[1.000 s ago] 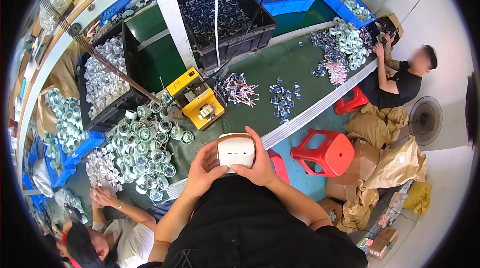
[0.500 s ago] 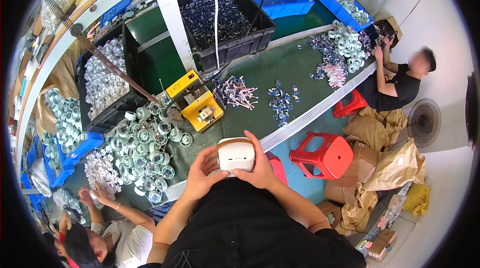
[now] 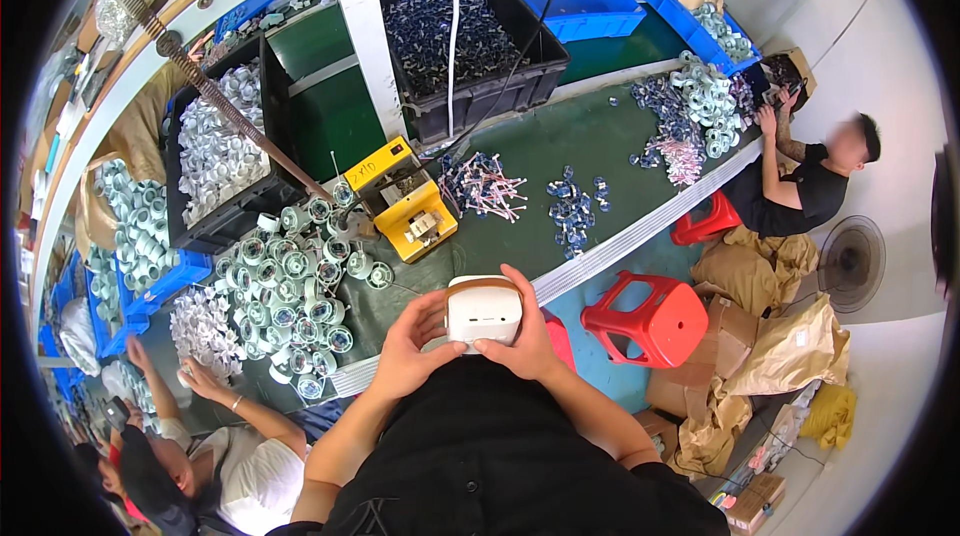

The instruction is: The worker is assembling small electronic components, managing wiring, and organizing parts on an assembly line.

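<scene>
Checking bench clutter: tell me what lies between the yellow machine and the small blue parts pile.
In the head view, a heap of pink-and-white wired parts lies between the yellow machine and the blue parts pile.

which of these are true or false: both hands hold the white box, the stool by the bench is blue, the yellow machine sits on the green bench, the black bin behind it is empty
1. Both the left hand and the right hand hold the white box: true.
2. The stool by the bench is blue: false, it is red.
3. The yellow machine sits on the green bench: true.
4. The black bin behind it is empty: false, it is full of small dark parts.
</scene>
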A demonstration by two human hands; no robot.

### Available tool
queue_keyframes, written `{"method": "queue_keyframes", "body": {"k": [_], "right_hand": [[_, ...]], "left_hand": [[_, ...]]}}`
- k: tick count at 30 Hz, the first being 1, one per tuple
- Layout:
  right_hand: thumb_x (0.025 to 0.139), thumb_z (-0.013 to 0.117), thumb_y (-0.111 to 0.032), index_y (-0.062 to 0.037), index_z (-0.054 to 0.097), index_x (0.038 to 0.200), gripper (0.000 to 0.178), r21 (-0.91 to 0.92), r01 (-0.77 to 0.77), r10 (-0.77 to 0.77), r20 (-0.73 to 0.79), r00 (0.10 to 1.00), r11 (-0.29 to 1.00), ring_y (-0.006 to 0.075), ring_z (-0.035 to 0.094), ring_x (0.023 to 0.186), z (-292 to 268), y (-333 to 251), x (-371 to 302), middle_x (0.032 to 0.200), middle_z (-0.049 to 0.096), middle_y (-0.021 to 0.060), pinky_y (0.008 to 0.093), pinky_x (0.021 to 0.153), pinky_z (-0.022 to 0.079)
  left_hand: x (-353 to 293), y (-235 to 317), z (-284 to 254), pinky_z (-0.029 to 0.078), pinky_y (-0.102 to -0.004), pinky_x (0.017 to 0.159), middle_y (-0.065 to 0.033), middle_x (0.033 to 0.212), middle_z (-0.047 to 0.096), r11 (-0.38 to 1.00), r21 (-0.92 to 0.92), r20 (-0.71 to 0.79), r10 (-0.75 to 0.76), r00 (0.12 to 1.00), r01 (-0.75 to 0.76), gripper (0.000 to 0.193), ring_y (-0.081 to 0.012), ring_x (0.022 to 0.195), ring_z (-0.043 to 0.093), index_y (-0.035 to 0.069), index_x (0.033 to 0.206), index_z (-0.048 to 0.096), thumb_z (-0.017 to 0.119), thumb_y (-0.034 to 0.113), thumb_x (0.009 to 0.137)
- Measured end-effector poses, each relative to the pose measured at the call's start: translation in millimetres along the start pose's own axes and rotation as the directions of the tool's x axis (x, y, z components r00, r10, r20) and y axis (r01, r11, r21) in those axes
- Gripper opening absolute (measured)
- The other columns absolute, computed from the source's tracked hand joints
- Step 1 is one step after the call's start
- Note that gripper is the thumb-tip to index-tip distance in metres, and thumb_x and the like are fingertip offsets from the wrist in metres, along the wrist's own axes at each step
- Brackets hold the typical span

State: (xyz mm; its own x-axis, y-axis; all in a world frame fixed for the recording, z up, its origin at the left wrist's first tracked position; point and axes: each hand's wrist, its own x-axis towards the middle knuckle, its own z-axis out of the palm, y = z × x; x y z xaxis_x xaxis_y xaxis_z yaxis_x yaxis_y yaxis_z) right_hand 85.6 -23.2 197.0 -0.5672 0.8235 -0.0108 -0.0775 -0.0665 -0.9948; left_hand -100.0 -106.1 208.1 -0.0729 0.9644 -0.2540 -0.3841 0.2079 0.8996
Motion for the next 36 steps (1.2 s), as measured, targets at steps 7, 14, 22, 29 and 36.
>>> {"method": "queue_keyframes", "body": {"k": [7,14,22,29,36], "right_hand": [[0.074,0.083,-0.017,-0.0009,0.022,0.151,0.100,-0.052,0.029,-0.027,0.044,0.999,0.998,0.0243,0.051,0.125,3,-6,-3,0.135,0.050,0.0172,0.0379,0.106,0.041],[0.069,0.088,-0.018,-0.0088,0.027,0.151,0.103,-0.090,-0.097,0.113,0.196,0.974,0.991,0.0217,0.050,0.126,-20,-51,23,0.134,0.052,0.0113,0.0367,0.107,0.038],[0.065,0.091,-0.035,-0.0099,0.032,0.150,0.106,-0.333,0.243,-0.074,0.446,0.892,0.911,0.0280,0.052,0.127,-44,-158,102,0.139,0.052,0.0170,0.0381,0.105,0.041],[0.076,0.082,-0.014,-0.0007,0.055,0.130,0.062,-0.256,0.654,-0.526,0.423,0.738,0.711,0.0230,0.062,0.109,-66,-246,195,0.121,0.062,0.0142,0.0349,0.093,0.051],[0.082,0.076,-0.011,0.0001,0.067,0.104,0.027,-0.455,0.725,-0.722,0.223,0.655,0.517,0.0193,0.068,0.089,-67,-313,280,0.098,0.070,0.0113,0.0313,0.081,0.053]], "left_hand": [[-9,2,-5,0.045,-0.0376,0.103,-0.0142,0.137,0.053,0.997,0.048,-0.015,0.055,0.998,-0.055,0.073,-0.0231,0.126,0.053,0.001,0.141,0.041,0.078,-0.002,0.078],[0,30,8,0.049,-0.0386,0.098,-0.0150,0.134,0.055,0.946,0.255,-0.036,0.214,0.976,-0.198,0.077,-0.0234,0.122,0.056,-0.001,0.139,0.045,0.085,0.008,0.074],[28,140,44,0.049,-0.0394,0.099,-0.0205,0.132,0.056,0.542,0.695,0.139,0.542,0.829,-0.472,0.091,-0.0286,0.119,0.059,-0.001,0.138,0.046,0.093,0.020,0.064],[1,184,11,0.046,-0.0483,0.101,-0.0244,0.135,0.049,0.157,0.774,-0.064,0.983,0.171,-0.614,0.095,-0.0367,0.123,0.053,0.000,0.138,0.043,0.090,0.029,0.061],[-1,292,-44,0.042,-0.0379,0.105,-0.0166,0.136,0.048,0.265,0.826,-0.373,0.919,-0.131,-0.497,0.081,-0.0270,0.123,0.052,0.000,0.144,0.037,0.079,0.013,0.076]]}}
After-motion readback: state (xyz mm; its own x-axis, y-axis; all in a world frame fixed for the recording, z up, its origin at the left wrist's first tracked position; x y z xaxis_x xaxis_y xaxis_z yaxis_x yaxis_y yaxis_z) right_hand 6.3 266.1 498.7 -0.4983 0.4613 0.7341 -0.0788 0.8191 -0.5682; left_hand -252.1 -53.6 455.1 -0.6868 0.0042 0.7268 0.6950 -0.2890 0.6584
